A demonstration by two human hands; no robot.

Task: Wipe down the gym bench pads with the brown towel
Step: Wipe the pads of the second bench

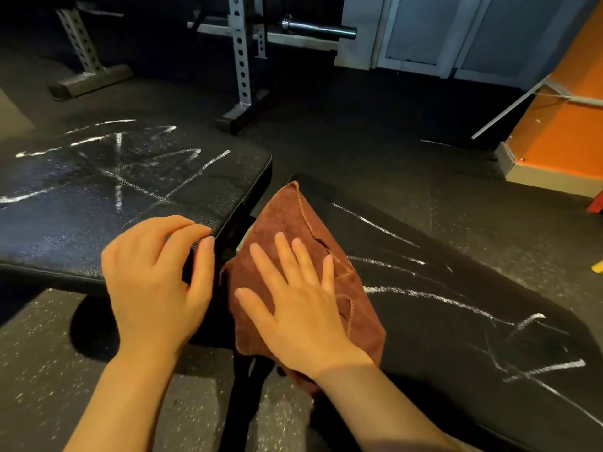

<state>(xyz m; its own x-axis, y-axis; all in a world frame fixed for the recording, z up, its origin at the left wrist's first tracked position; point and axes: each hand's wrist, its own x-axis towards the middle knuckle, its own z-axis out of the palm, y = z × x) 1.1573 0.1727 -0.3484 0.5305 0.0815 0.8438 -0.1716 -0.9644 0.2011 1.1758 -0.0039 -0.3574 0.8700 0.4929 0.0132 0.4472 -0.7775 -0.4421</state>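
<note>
Two black bench pads lie side by side, both streaked with white chalk lines: the left pad (98,177) and the longer right pad (456,288). The brown towel (287,216) lies folded on the near-left end of the right pad, by the gap between the pads. My right hand (293,305) presses flat on the towel with fingers straight and spread. My left hand (156,282) rests on the near right corner of the left pad, fingers bent over its edge, holding nothing else.
A white perforated rack upright (241,60) with a barbell end (319,29) stands behind the pads. An orange wall (561,125) rises at the right. Speckled black rubber floor (49,370) surrounds the bench. The bench frame (241,402) runs below the gap.
</note>
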